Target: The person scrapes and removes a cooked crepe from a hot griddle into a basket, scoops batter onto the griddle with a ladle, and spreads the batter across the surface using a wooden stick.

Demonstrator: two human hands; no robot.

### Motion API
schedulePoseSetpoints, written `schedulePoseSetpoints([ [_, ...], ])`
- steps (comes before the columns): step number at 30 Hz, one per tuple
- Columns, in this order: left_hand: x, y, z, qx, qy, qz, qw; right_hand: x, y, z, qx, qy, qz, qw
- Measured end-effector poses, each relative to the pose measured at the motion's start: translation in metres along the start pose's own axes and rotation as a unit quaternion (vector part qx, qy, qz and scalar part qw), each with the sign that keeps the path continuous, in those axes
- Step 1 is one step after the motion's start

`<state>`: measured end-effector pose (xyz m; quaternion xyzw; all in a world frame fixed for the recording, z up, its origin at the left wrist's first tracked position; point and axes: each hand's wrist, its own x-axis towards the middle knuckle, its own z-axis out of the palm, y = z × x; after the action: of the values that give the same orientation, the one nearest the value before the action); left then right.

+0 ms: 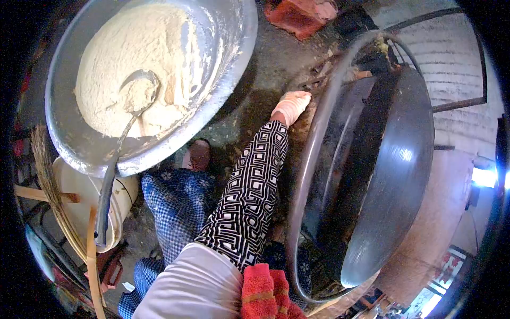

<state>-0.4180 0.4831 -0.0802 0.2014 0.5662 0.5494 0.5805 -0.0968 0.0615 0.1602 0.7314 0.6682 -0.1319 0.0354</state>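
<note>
My left hand (292, 106) reaches out past a black-and-white patterned sleeve (249, 186) to the ground beside a large dark metal pan (393, 175). It is brightly lit, with its fingers curled; what they hold, if anything, is hidden. Just beyond it lie dark sticks or scraps (313, 82). The pan stands tilted on its side, and its rim runs close to the hand. Red towelling cloth (265, 292) hangs at the bottom, right of the sleeve. My right hand does not show.
A wide metal basin (226, 95) of pale batter (122, 58) stands at upper left, a long-handled ladle (141, 93) in it. Below are a white bucket (125, 194) and a straw broom (45, 165). A reddish cloth-like item (300, 16) lies at the top.
</note>
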Motion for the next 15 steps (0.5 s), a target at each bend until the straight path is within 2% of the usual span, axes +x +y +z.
schedulePoseSetpoints([
  [1,0.005,-0.006,0.002,0.013,0.003,0.017,1.000,-0.002,0.001,-0.001,0.001,0.001,0.001,1.000],
  [2,0.031,-0.031,0.013,0.077,0.039,0.083,0.993,-0.008,0.001,-0.003,0.000,0.001,0.002,1.000],
  [3,0.035,-0.032,0.011,0.088,0.029,0.083,0.992,-0.011,0.002,-0.004,0.003,0.002,0.004,1.000],
  [5,0.036,-0.028,0.007,0.242,0.058,0.301,0.921,-0.018,0.003,-0.009,0.002,0.006,0.006,1.000],
  [6,0.028,-0.032,0.009,0.005,0.011,0.114,0.993,-0.022,0.004,-0.011,0.004,0.008,0.006,1.000],
  [9,0.009,-0.018,0.003,-0.054,-0.012,0.109,0.993,-0.032,0.000,-0.017,0.008,0.014,-0.002,1.000],
  [10,-0.030,0.006,-0.003,-0.107,0.009,0.160,0.981,-0.040,0.002,-0.024,0.014,0.017,-0.005,1.000],
  [15,-0.042,0.019,-0.003,-0.079,0.037,0.112,0.990,-0.059,-0.007,-0.042,0.033,0.042,-0.018,0.998],
])
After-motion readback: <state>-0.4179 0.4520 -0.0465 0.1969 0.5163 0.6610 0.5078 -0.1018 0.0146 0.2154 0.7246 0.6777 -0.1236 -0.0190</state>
